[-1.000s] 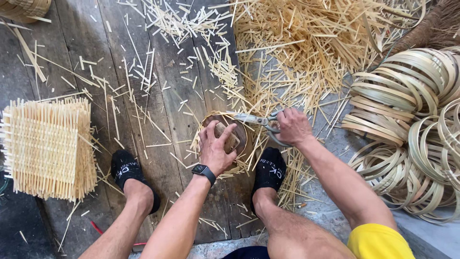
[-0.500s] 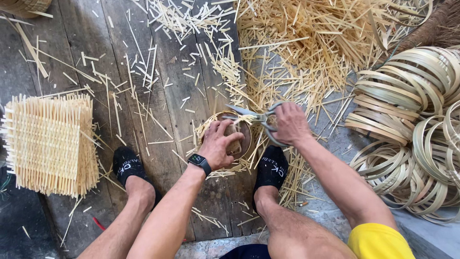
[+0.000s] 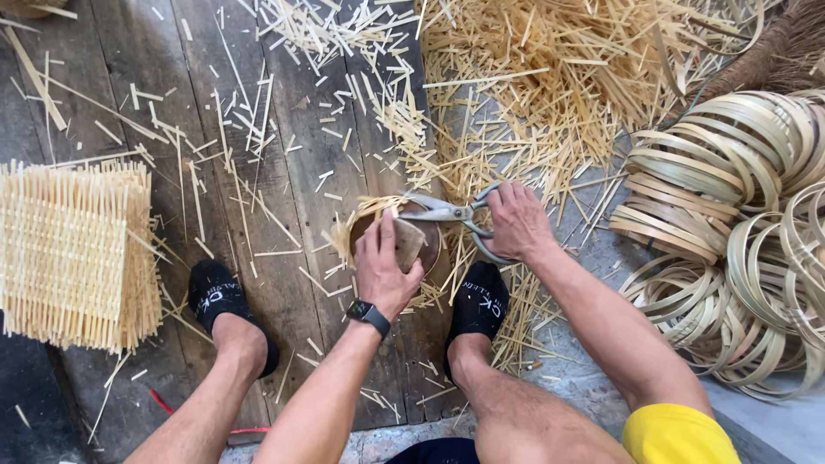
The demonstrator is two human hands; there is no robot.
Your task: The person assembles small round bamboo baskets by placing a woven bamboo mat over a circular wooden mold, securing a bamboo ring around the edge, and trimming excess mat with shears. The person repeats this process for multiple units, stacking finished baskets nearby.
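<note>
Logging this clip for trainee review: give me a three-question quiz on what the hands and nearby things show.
1. True or false: the right hand holds metal shears.
2. What does the left hand press on? A) round woven piece B) bamboo hoops C) stacked woven mats
3. Fill in: a black ___ sits on the left wrist.

Key: 1 true; 2 A; 3 watch.

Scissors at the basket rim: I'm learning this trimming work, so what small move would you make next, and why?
Probably close the scissors to snip the strips at the rim. The right hand holds their handles, and the blades lie across the top edge of the small round basket, where loose strip ends stick out. The left hand presses down on the basket, steadying it for the cut.
</note>
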